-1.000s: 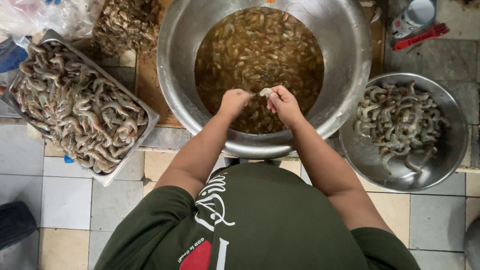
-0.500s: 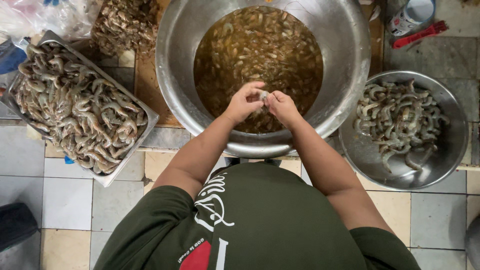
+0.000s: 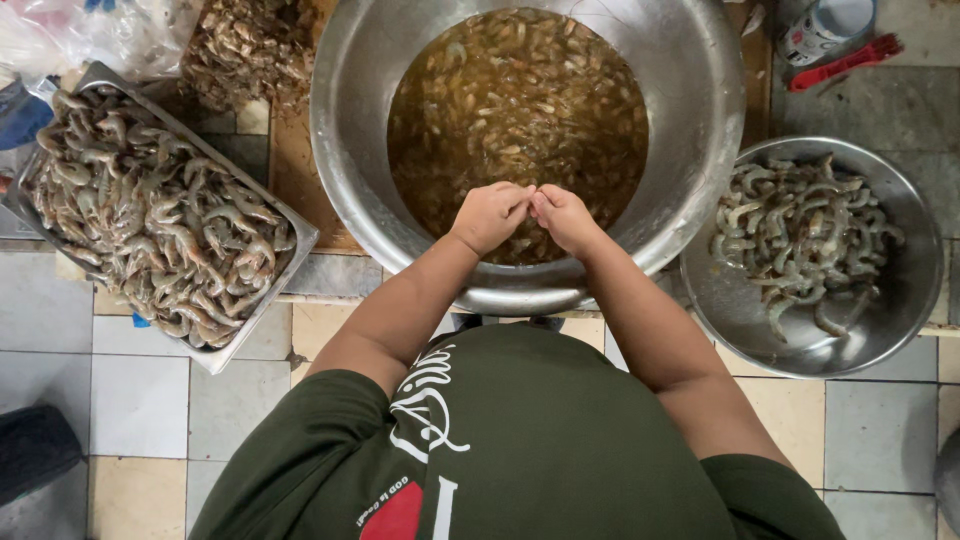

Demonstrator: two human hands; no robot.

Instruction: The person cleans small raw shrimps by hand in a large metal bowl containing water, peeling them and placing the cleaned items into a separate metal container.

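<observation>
The big steel basin (image 3: 345,150) stands in the middle, straight in front of the person, and it is filled with brown water where many shrimp shells and pieces float. To the left of it lies a rectangular metal tray (image 3: 290,255), tilted a little, heaped with whole raw shrimp (image 3: 150,215). To the right of the basin stands a smaller round steel bowl (image 3: 900,300) which carries a layer of pale peeled shrimp (image 3: 800,235). All three stand on a low tiled worktop (image 3: 880,100). Behind the tray there is a brown pile of shells (image 3: 245,45), and beside it a clear plastic bag (image 3: 90,35). At the top right lie a red tool (image 3: 845,62) and a small can (image 3: 825,25).

Over the near part of the basin, the left hand (image 3: 490,215) and the right hand (image 3: 565,218) meet, with fingertips touching. Both are curled nearly closed and pinch together one small shrimp (image 3: 531,193), mostly hidden between the fingers, just above the brown water.
</observation>
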